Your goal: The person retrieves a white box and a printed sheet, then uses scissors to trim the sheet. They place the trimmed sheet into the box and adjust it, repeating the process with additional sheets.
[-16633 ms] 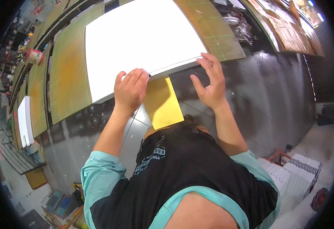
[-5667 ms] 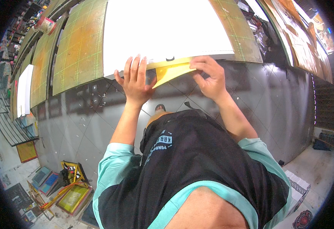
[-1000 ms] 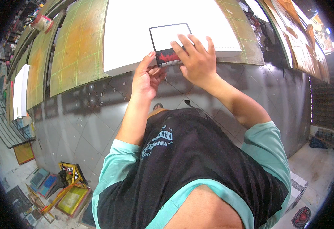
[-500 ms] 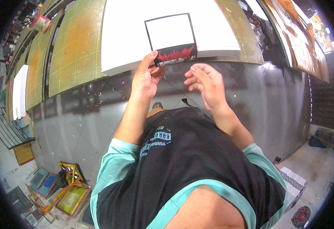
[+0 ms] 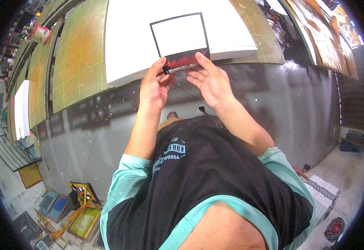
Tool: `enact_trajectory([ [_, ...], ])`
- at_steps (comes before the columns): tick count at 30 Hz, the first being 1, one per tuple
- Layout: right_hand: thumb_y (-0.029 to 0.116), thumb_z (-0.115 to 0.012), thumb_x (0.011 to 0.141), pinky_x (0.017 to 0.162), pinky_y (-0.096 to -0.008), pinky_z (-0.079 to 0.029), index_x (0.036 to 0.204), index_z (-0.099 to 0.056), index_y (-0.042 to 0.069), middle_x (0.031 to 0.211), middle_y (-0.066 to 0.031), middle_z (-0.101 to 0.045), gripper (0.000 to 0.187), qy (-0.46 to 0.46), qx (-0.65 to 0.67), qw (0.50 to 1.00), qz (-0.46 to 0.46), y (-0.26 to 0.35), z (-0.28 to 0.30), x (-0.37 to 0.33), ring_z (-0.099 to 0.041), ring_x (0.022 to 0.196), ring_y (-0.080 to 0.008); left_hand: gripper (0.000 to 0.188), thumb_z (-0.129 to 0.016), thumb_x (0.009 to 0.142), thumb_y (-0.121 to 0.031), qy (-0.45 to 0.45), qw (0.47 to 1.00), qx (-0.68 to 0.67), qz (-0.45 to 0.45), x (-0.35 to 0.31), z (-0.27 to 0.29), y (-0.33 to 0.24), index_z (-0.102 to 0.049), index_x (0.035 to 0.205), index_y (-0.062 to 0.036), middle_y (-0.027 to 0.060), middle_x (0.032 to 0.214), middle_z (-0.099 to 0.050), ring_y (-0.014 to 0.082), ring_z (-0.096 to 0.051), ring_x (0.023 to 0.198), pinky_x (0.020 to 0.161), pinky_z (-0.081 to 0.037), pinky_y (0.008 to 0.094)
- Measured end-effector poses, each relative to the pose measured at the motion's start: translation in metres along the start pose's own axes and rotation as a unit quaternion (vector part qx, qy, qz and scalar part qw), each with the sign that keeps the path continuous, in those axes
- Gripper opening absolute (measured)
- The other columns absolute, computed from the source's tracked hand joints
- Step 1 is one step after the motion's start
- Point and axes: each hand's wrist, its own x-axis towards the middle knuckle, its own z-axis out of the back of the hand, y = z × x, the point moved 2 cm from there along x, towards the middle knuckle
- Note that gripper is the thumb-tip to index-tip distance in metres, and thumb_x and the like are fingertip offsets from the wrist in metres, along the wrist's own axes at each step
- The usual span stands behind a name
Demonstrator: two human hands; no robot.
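A thin sheet [image 5: 178, 61] with a black border, a white middle and a red-and-black printed band stands tilted before me, its near edge over the floor. My left hand [image 5: 154, 86] pinches its lower left corner, thumb on top and fingers beneath. At the band's right part lies the thumb of my right hand [image 5: 210, 85], with the other fingers curled below the near edge. Behind the sheet is a thick white stack or board [image 5: 128, 50], which partly backs it. Whether the sheet's far part touches the white surface, I cannot tell.
Greenish work boards with grid lines [image 5: 80, 54] lie left of the white stack. A bucket [image 5: 39, 34] stands farther left, near a narrow white stack [image 5: 21, 110]. Framed screens [image 5: 84, 221] lie on the floor at lower left. White bundles [image 5: 321, 189] are at lower right.
My right hand has moved up and left, from beside the sheet to a hold on its near edge. The left hand keeps its corner. The whole view has shifted slightly.
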Motion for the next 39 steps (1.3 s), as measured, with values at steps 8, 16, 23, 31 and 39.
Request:
enact_trajectory([
  [8, 0.044, -0.066, 0.080, 0.072, -0.0393, -0.046, 0.111, -0.055, 0.007, 0.102, -0.0095, -0.058, 0.049, -0.047, -0.090, 0.994, -0.047, 0.008, -0.011, -0.004, -0.060, 0.092, -0.0235, 0.047, -0.062, 0.079, -0.041, 0.017, 0.999, -0.028, 0.030, 0.001, 0.009, -0.004, -0.052, 0.110, -0.0069, 0.0126, 0.100, -0.059, 0.0236, -0.056, 0.091, 0.082, -0.041, 0.0381],
  [16, 0.045, -0.065, 0.080, 0.067, -0.0377, -0.046, 0.112, -0.054, 0.009, 0.105, -0.0097, -0.056, 0.050, -0.057, -0.101, 0.992, -0.048, 0.007, -0.016, -0.007, -0.060, 0.089, -0.0232, 0.044, -0.067, 0.078, -0.036, -0.014, 0.999, 0.028, -0.008, 0.000, -0.001, 0.000, -0.052, 0.110, -0.0111, 0.0090, 0.097, -0.059, 0.0204, -0.057, 0.086, 0.077, -0.045, 0.0360],
  [23, 0.066, -0.043, 0.084, 0.055, -0.0300, -0.048, 0.102, -0.055, -0.001, 0.084, -0.0173, -0.064, 0.070, 0.001, -0.203, 0.973, -0.113, 0.019, 0.004, -0.011, -0.064, 0.069, -0.0192, 0.045, -0.070, 0.070, -0.042, -0.068, 0.995, 0.055, 0.039, -0.006, -0.007, -0.009, -0.061, 0.102, -0.0112, 0.0045, 0.090, -0.062, 0.0184, -0.061, 0.079, 0.066, -0.040, 0.0310],
  [31, 0.052, -0.049, 0.088, 0.057, -0.0285, -0.049, 0.102, -0.051, -0.003, 0.084, -0.0159, -0.063, 0.057, 0.043, -0.108, 0.988, -0.099, 0.003, 0.017, -0.020, -0.063, 0.070, -0.0201, 0.044, -0.069, 0.071, -0.044, -0.056, 0.995, 0.066, 0.040, -0.006, -0.003, -0.008, -0.061, 0.103, -0.0143, 0.0012, 0.088, -0.062, 0.0158, -0.059, 0.079, 0.066, -0.038, 0.0307],
  [39, 0.034, -0.064, 0.085, 0.056, -0.0261, -0.047, 0.099, -0.059, 0.000, 0.084, -0.0123, -0.064, 0.037, 0.130, -0.309, 0.941, -0.053, 0.015, 0.016, -0.033, -0.062, 0.068, -0.0156, 0.041, -0.068, 0.071, -0.042, -0.094, 0.993, 0.063, 0.026, -0.002, 0.021, -0.002, -0.059, 0.102, -0.0165, -0.0002, 0.086, -0.057, 0.0133, -0.054, 0.077, 0.072, -0.035, 0.0325],
])
